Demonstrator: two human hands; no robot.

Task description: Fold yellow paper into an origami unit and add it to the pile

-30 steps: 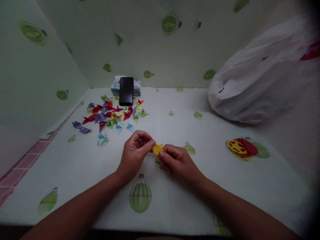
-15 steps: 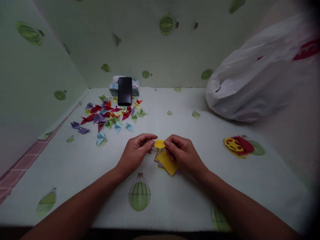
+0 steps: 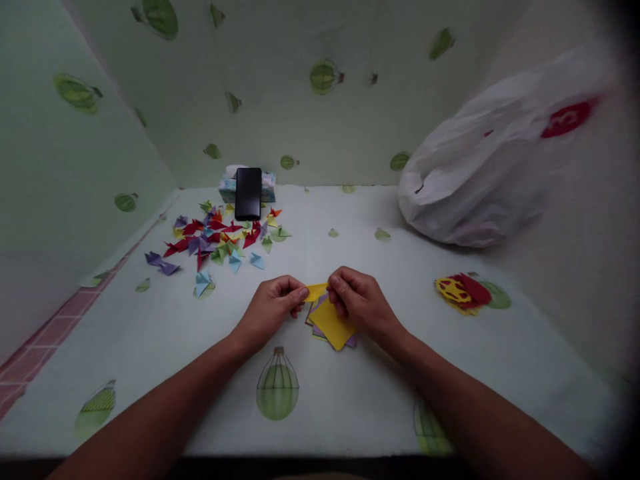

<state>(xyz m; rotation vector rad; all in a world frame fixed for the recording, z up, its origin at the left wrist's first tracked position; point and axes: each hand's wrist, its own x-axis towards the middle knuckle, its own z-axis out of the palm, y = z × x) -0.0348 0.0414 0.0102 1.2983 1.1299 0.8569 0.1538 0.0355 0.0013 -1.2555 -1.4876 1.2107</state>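
Between my two hands is a small folded piece of yellow paper (image 3: 316, 292). My left hand (image 3: 274, 308) pinches its left end between thumb and fingers. The right end is in the pinch of my right hand (image 3: 361, 300). Just below the folded piece, a stack of square paper sheets (image 3: 334, 324) lies on the table, a yellow sheet on top and purple edges showing beneath. Folded paper cranes (image 3: 215, 233) in red, purple, blue, green, yellow and orange are spread beyond my left hand.
A black phone (image 3: 249, 193) leans against a tissue box (image 3: 227, 190) at the back. To the right, a large white plastic bag (image 3: 465, 180) rests by the wall. Red and yellow paper cutouts (image 3: 463, 293) lie right of my right hand on the balloon-patterned cloth (image 3: 200, 407).
The folded yellow paper has been tilted, its right end now higher, and my right hand has risen slightly. More of the sheet stack shows. The whole view has shifted a little.
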